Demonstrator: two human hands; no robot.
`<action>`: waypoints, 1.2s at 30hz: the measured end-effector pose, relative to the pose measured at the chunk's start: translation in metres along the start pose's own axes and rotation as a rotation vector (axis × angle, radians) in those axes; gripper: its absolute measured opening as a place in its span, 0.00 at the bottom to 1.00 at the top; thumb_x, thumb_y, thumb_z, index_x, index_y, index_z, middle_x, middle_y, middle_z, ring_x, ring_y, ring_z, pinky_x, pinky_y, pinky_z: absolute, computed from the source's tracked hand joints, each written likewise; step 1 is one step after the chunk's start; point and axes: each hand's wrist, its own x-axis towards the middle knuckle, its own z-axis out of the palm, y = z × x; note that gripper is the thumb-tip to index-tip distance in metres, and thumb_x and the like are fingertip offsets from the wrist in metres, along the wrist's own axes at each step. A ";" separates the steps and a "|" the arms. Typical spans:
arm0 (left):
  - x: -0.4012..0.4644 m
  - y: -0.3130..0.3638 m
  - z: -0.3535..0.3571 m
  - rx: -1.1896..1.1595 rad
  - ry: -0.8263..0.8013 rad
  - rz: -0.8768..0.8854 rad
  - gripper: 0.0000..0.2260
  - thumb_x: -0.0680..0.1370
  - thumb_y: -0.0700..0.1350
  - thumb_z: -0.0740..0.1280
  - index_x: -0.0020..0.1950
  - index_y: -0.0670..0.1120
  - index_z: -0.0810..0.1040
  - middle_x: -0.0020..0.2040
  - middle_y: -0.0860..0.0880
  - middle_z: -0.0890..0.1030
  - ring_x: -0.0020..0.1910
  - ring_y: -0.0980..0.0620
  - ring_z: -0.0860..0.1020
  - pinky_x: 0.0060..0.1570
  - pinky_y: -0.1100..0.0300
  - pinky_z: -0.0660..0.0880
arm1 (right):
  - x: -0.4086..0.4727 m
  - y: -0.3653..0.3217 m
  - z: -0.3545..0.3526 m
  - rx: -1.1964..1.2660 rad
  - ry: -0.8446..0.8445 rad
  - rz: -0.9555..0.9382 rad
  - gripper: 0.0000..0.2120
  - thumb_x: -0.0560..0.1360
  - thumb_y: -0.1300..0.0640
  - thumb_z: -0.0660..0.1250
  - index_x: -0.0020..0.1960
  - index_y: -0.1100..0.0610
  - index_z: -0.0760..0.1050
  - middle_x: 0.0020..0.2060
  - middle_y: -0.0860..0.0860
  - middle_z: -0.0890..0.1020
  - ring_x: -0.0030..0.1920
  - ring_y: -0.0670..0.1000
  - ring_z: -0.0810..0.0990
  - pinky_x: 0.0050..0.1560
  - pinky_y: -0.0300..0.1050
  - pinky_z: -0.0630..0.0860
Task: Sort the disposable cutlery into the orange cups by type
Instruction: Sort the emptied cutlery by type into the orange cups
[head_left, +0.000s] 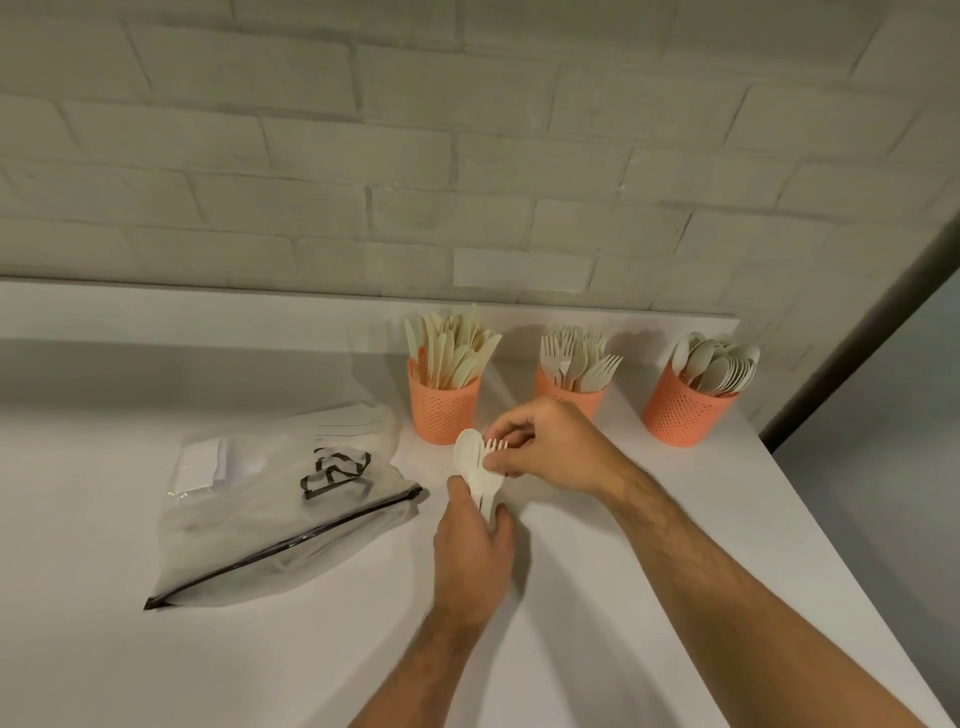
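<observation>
The left hand (470, 551) is gripping a spoon (466, 457) and other cutlery handles; the right hand (553, 447) is pinching a fork (494, 446) from that bunch.

We are looking at a clear zip bag (280, 514) lying flat on the white table (130, 649), its black zipper edge facing us. Something white, possibly paper, is sitting inside it. A pale brick wall (415, 156) is rising behind the table.
</observation>
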 end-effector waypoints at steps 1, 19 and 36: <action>-0.001 0.000 -0.001 -0.009 -0.032 0.009 0.10 0.77 0.44 0.66 0.51 0.51 0.64 0.40 0.51 0.79 0.39 0.48 0.79 0.38 0.50 0.75 | -0.001 0.001 -0.002 0.020 -0.002 0.004 0.08 0.70 0.63 0.78 0.48 0.56 0.84 0.37 0.50 0.85 0.36 0.49 0.85 0.46 0.48 0.84; 0.000 -0.015 -0.011 -0.203 -0.109 -0.037 0.12 0.77 0.40 0.68 0.41 0.45 0.64 0.32 0.50 0.67 0.29 0.54 0.66 0.31 0.60 0.68 | 0.029 0.003 -0.109 -0.331 0.777 -0.339 0.13 0.78 0.63 0.69 0.61 0.54 0.82 0.43 0.52 0.84 0.39 0.50 0.80 0.49 0.44 0.79; 0.003 -0.005 -0.012 -0.470 -0.129 -0.101 0.11 0.85 0.41 0.55 0.42 0.42 0.68 0.33 0.47 0.60 0.29 0.53 0.59 0.27 0.61 0.61 | 0.011 0.030 -0.040 -0.436 0.660 -0.294 0.17 0.79 0.52 0.62 0.66 0.55 0.77 0.64 0.51 0.80 0.64 0.52 0.77 0.64 0.52 0.71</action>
